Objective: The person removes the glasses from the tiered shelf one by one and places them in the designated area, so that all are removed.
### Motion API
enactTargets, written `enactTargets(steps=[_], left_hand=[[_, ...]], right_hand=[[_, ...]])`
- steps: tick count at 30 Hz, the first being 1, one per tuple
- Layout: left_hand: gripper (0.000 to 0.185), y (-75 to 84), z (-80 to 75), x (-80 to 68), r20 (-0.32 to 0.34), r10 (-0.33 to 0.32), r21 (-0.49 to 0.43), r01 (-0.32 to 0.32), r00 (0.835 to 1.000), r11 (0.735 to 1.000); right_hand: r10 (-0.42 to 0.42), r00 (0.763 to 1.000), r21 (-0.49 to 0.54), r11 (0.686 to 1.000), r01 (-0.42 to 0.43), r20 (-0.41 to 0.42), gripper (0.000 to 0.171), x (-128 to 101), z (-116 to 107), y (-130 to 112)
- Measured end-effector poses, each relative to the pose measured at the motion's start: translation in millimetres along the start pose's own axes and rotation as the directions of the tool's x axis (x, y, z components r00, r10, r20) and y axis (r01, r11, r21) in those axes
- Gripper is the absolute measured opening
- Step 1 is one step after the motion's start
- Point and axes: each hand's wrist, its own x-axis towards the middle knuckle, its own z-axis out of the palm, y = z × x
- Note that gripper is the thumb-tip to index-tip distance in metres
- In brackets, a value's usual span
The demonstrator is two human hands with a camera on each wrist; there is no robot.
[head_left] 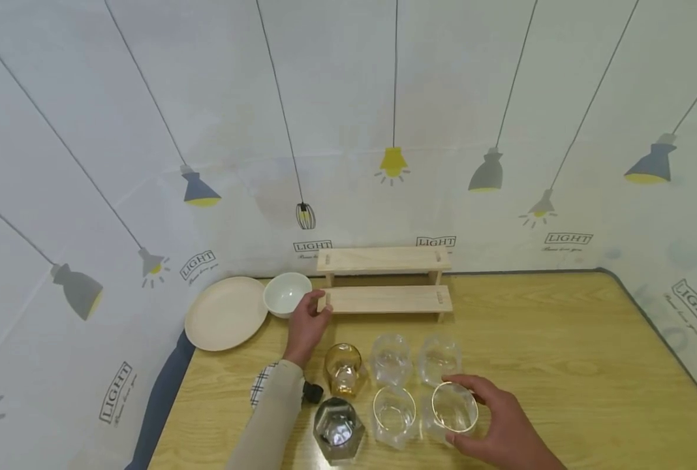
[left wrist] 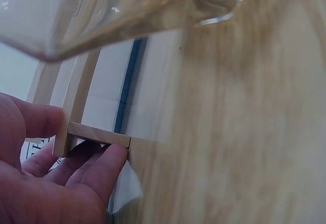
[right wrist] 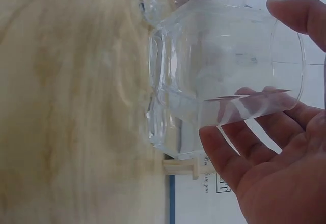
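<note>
My left hand point(head_left: 309, 324) is at the left end of a two-step wooden rack point(head_left: 384, 300). In the left wrist view, its thumb lies over the lower board point(left wrist: 77, 99) and the fingers are beneath, beside the rack's leg. My right hand point(head_left: 501, 421) holds a clear drinking glass point(head_left: 454, 408) with a gold rim, the thumb on one side and fingers on the other. In the right wrist view the same glass point(right wrist: 224, 66) stands close over the wooden table. Another gold-rimmed glass point(head_left: 393, 414) is to its left, with clear glasses point(head_left: 391, 360) point(head_left: 440, 359) behind.
An amber glass point(head_left: 344, 369) and a smoky grey glass point(head_left: 339, 431) stand left of the clear ones. A checked item point(head_left: 262, 385) with a black part lies partly under the left sleeve. Behind are a pale bowl point(head_left: 287, 294) and a beige plate point(head_left: 226, 314), near the printed wall covering.
</note>
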Motion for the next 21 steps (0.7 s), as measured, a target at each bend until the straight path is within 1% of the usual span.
enactTargets(steps=[8,12,21], left_hand=[[0.039,0.2,1.9,-0.7,-0.001,-0.011,0.013,0.011,1.000,1.000],[0.040,1.8,2.5,-2.8,0.001,-0.015,0.006,0.015,1.000,1.000],[0.039,-2.0,3.0,-3.0,-0.007,-0.023,0.002,0.023,1.000,1.000]], right_hand=[[0.032,0.999,-0.001,0.999,-0.032,0.022,0.076,-2,8,10],[0.029,0.999,-0.002,1.000,-0.029,0.020,0.077,-5,11,11],[0.062,0.997,0.010,0.998,-0.062,0.056,0.074,-6,10,12]])
